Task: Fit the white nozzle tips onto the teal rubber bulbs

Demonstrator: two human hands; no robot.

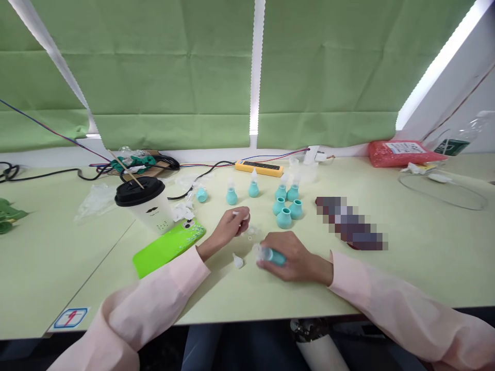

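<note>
My right hand (288, 256) is wrapped round a teal bulb (277, 257) that lies on its side, its clear end pointing left. Closed around a small white piece (240, 215), my left hand (228, 226) is just above the table. Between and below the hands lies a translucent nozzle (237, 261), with small clear rings (250, 238) nearby. Several teal bulbs stand behind my right hand; the open-necked ones include a front bulb (284, 218). Others, such as one bulb (253, 189), carry clear tips. Another bulb (201, 195) is tipped over.
At left are a white cup (152, 211) with a black lid and a green phone (168, 248). A yellow power strip (259, 168) and cables lie at the back. A red package (402, 153) is at the back right; a pixelated object (350, 224) lies right.
</note>
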